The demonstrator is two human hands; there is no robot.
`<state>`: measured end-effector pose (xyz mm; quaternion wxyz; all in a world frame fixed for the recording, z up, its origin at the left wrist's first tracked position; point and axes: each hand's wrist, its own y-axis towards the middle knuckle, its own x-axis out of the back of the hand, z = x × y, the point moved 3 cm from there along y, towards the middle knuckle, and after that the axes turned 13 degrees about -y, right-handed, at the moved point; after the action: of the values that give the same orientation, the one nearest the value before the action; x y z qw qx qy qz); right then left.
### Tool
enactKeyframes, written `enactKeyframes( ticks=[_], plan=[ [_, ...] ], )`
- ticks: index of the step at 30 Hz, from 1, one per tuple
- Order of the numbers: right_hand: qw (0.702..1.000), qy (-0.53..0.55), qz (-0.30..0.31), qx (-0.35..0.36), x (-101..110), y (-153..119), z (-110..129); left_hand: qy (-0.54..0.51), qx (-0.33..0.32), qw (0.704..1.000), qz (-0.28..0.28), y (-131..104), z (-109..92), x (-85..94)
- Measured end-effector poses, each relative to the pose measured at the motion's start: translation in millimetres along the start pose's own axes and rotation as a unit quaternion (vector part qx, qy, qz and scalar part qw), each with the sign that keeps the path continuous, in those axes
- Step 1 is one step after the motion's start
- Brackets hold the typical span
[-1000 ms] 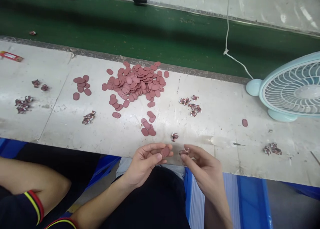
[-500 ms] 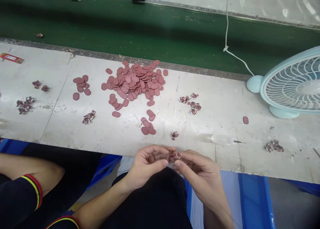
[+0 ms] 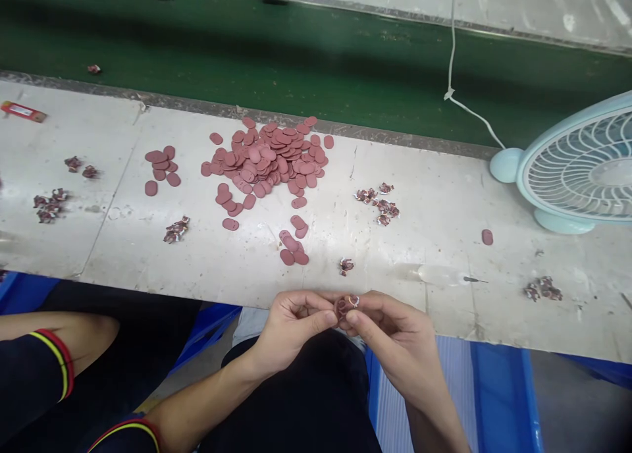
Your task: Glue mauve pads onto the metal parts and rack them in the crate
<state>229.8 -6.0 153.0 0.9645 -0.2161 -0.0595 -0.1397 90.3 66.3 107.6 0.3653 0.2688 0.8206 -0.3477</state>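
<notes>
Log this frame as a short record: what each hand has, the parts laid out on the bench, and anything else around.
left hand: pinches a reddish oval tag at the bench edge
right hand: fingertips meet the same tag, with a small ring on it
main pile: loose oval tags, mid-bench
small clusters: finished-looking bits scattered on the white bench
fan: pale blue, far right
belt: green, behind the bench
</notes>
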Motion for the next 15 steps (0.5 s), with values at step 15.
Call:
enactKeyframes(
  ticks=[15],
  plan=[
    [0.996, 0.050, -0.073, -0.007, -3.6, 1.4, -16.0, 0.033, -0.052, 0.998, 0.005, 4.9, 7.2, -6.0]
  ],
)
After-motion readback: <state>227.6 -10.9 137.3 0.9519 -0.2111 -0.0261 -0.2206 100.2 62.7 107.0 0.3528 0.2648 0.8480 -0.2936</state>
